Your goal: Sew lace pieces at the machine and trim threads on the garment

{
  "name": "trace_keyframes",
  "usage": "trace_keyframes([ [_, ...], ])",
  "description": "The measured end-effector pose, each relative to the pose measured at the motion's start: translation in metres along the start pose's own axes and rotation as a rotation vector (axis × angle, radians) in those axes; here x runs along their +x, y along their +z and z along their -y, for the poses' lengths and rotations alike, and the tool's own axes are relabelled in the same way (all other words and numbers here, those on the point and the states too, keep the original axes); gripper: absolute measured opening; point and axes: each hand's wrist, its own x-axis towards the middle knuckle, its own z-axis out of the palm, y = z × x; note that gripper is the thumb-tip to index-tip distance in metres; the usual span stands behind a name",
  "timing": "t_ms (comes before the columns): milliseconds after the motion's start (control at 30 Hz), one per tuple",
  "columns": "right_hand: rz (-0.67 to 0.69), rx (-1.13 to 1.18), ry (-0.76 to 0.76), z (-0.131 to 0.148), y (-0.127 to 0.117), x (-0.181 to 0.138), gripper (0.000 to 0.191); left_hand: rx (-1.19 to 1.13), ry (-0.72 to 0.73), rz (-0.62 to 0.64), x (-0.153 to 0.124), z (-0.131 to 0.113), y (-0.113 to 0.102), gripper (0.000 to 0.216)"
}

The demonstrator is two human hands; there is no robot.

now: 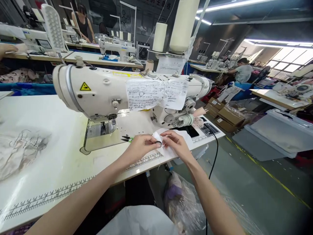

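Observation:
Near the table's front edge, my left hand (140, 146) pinches a small white piece of cloth (156, 135). A thin dark loop or strip (158, 142) shows at its fingertips; I cannot make out what it is. My right hand (178, 145) is closed on the same cloth from the right, thumb and fingers together. More white fabric (187, 137) lies flat on the table behind and under the right hand. Just left of my left hand rest green-handled thread snips (127, 138). Beyond both hands stands a white sewing machine (102, 88), its needle area to the left.
A pale cord coil (183, 120) sits by the machine's base. Bagged pale garments (19, 153) lie at the table's left. A black cable (216, 153) hangs off the right edge. Plastic-wrapped bundles (181, 199) and clear bins (276, 133) stand on the floor. Co-workers sit farther back.

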Motion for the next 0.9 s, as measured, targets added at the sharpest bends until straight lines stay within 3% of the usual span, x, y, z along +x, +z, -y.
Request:
trace_keyframes([
  [167,0.074,-0.015,0.032,-0.003,-0.001,-0.006,0.021,0.025,-0.008,-0.013,0.009,0.005,-0.003,0.027],
  [333,-0.055,0.024,0.075,-0.008,-0.002,-0.005,0.020,0.147,0.049,0.011,0.011,0.004,0.002,0.019],
  [500,-0.120,0.131,0.052,-0.006,-0.003,-0.005,0.024,0.277,0.115,-0.106,0.009,0.001,0.009,0.015],
  [567,-0.056,0.111,0.006,-0.001,0.000,-0.006,0.021,0.215,0.093,-0.161,0.010,0.003,0.011,0.007],
  [633,0.015,0.063,-0.038,0.001,0.005,-0.006,0.014,0.118,0.023,-0.205,0.013,0.007,0.012,0.016],
  [700,0.044,0.032,-0.075,-0.001,0.011,-0.005,0.021,0.039,-0.053,-0.209,0.016,0.011,0.010,0.016],
  [900,-0.056,0.081,-0.074,-0.015,0.015,0.001,0.023,-0.049,-0.100,-0.086,0.014,0.005,0.001,0.025],
])
